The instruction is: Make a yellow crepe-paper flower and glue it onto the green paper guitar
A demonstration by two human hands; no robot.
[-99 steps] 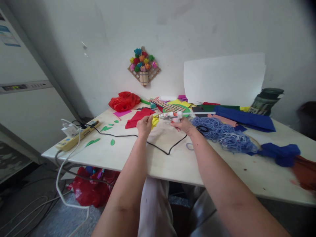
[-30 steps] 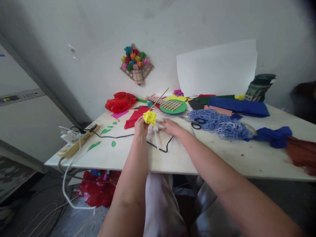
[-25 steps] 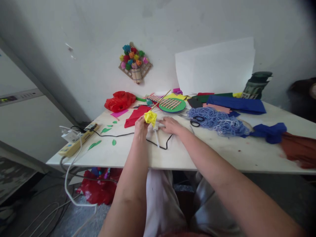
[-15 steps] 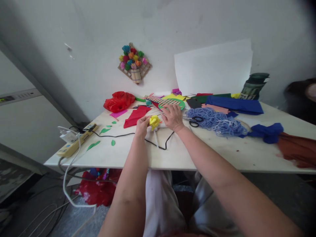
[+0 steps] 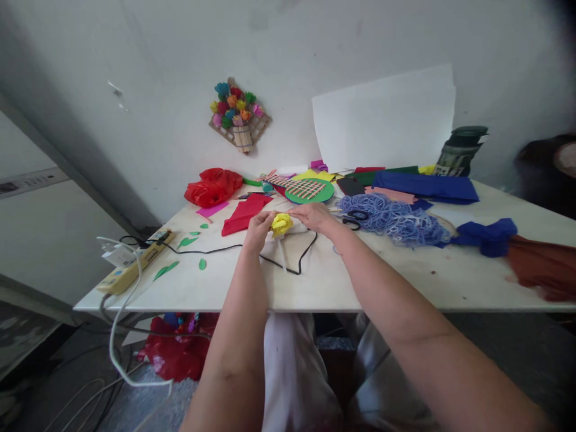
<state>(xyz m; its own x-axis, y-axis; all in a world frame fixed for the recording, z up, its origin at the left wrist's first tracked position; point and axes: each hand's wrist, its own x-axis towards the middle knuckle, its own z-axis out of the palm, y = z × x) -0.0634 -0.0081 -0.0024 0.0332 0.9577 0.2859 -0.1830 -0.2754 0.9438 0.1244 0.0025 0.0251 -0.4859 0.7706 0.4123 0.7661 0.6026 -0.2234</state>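
A crumpled yellow paper flower (image 5: 281, 224) is pinched at its left side by my left hand (image 5: 260, 230). My right hand (image 5: 312, 217) reaches in from the right with fingers drawn together, the tips at the flower's upper right edge; what they pinch is too small to tell. Below the flower, a white tool, partly covered and looking like a glue gun (image 5: 294, 227), lies on the table with a black cord (image 5: 300, 264). A thin pale strip (image 5: 283, 255) slants down from under the flower.
Green paper leaves (image 5: 186, 242) and a yellow power strip (image 5: 135, 264) lie left. Red paper (image 5: 243, 215) and a green disc with a stick lattice (image 5: 310, 191) are behind my hands. Scissors (image 5: 353, 219) and tangled blue string (image 5: 391, 219) lie right. A flower ornament (image 5: 240, 114) hangs on the wall.
My right hand has come down from over the lattice to the flower's right side, its fingers now closer together. My left hand keeps hold of the flower. The view has shifted slightly.
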